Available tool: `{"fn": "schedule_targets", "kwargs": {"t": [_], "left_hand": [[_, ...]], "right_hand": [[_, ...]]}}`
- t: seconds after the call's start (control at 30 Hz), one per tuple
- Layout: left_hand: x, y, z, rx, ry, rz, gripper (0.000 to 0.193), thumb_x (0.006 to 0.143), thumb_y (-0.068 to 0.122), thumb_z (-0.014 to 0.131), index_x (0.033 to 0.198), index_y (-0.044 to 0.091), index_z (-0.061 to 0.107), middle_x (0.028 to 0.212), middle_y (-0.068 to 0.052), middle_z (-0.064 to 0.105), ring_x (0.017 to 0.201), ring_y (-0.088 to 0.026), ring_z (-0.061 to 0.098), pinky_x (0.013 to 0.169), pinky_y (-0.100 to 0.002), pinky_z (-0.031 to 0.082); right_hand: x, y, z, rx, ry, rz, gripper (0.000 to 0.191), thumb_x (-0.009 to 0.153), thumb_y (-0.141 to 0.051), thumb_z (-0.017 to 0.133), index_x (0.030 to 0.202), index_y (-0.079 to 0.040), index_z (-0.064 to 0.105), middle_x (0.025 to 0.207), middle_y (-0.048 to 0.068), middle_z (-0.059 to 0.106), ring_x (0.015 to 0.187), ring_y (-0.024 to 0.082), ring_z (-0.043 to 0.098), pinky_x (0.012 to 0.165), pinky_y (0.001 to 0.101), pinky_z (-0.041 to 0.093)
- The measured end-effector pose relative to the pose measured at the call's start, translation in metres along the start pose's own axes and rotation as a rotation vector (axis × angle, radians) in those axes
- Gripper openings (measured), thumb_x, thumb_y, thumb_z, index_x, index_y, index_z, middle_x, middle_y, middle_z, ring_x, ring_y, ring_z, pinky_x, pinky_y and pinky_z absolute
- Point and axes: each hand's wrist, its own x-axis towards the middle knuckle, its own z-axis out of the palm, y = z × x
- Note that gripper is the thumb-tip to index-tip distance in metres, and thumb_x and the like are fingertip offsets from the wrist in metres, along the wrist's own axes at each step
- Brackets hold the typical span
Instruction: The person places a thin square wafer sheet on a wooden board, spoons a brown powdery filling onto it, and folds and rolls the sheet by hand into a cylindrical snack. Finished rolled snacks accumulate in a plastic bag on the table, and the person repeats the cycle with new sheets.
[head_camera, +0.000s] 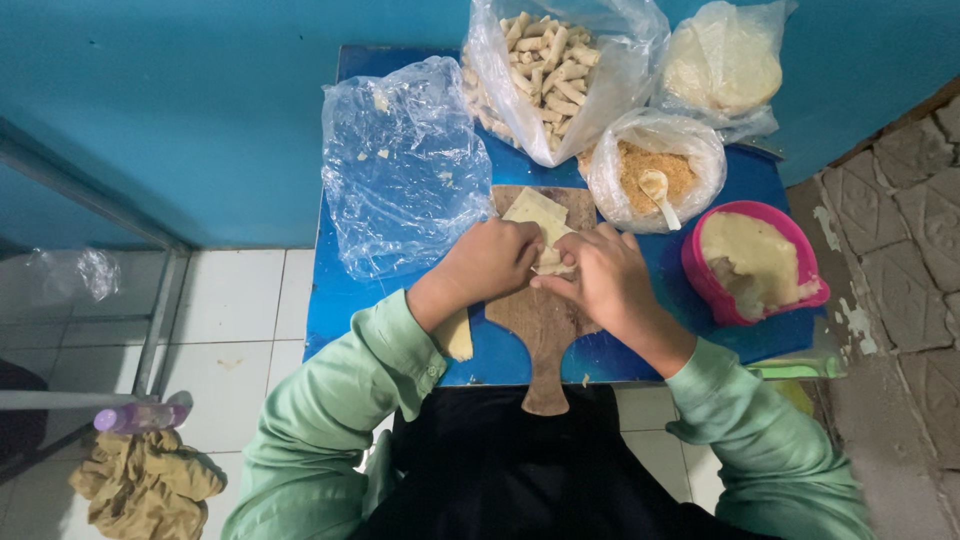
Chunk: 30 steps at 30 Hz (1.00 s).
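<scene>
- The left hand (490, 262) and the right hand (598, 275) are both sitting on the wooden board (540, 320) in the middle of the small blue table (350, 290).
- Both hands are curling their fingers around a thin pale wrapper (540, 215) and pinching it between them.
- The far corner of the wrapper is sticking out flat past the fingertips, toward the back edge of the table.
- The board's handle is pointing at the person and hanging a little over the near edge.
- A pink bowl (700, 270) of pale mash is sitting at the right edge of the table, just beside the right hand.
- A clear bag of brown crumbs (655, 170) is sitting behind the right hand, with a white spoon (658, 192) lying in it.
- A big bag of little rolls (545, 70) is sitting at the back edge.
- Another bag with pale round sheets (725, 65) is sitting at the back right corner.
- An empty crinkly bag (400, 165) is lying on the left side of the table.
- A pale piece (455, 335) is peeking out under the left wrist, near the front edge.
- The green sleeves (340, 400) are covering both arms.
- A brownish cloth (145, 485) is lying on the white floor tiles (240, 300) to the left.
</scene>
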Motion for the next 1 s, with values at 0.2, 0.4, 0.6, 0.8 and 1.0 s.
{"fn": "schedule_targets", "kwargs": {"t": [0.2,0.4,0.6,0.8,1.0], "left_hand": [[-0.004,0.006,-0.007,-0.029,-0.014,0.034,0.016,0.089,0.02,0.062,0.092,0.006,0.069,0.081,-0.022,0.07,0.076,-0.045,0.068,0.068,-0.055,0.054],[-0.006,0.023,0.001,-0.095,0.051,0.054,0.032,0.088,0.022,0.066,0.111,0.002,0.057,0.086,-0.02,0.07,0.083,-0.042,0.069,0.074,-0.051,0.054],[-0.003,0.025,0.019,0.069,0.221,0.012,0.029,0.083,0.014,0.068,0.106,0.004,0.054,0.095,-0.019,0.065,0.092,-0.042,0.063,0.078,-0.051,0.051],[0.029,0.061,0.021,0.083,0.24,-0.011,0.028,0.082,0.012,0.069,0.106,0.005,0.055,0.098,-0.019,0.065,0.096,-0.042,0.062,0.081,-0.05,0.052],[0.076,0.145,0.026,-0.009,0.188,0.092,0.023,0.082,0.016,0.07,0.1,0.004,0.061,0.09,-0.019,0.068,0.088,-0.043,0.064,0.076,-0.051,0.053]], "right_hand": [[0.0,0.003,-0.008,0.12,-0.028,0.022,0.017,0.09,-0.029,0.077,0.089,-0.011,0.074,0.079,0.002,0.068,0.082,0.027,0.06,0.076,0.0415,0.042],[-0.001,0.005,-0.022,0.133,0.054,-0.01,0.009,0.089,-0.019,0.075,0.09,-0.01,0.075,0.081,0.003,0.068,0.081,0.028,0.059,0.074,0.0417,0.043],[0.0,0.008,-0.025,0.124,0.129,-0.076,0.011,0.086,-0.016,0.078,0.092,-0.007,0.076,0.086,0.007,0.067,0.082,0.03,0.058,0.074,0.0422,0.045],[-0.003,0.041,-0.061,0.159,0.112,-0.018,0.011,0.085,-0.016,0.08,0.089,-0.007,0.078,0.08,0.006,0.066,0.076,0.03,0.056,0.07,0.0417,0.046],[-0.024,0.088,-0.148,0.143,0.11,-0.046,0.009,0.086,-0.018,0.079,0.091,-0.01,0.079,0.079,0.006,0.064,0.077,0.031,0.056,0.07,0.0427,0.045]]}}
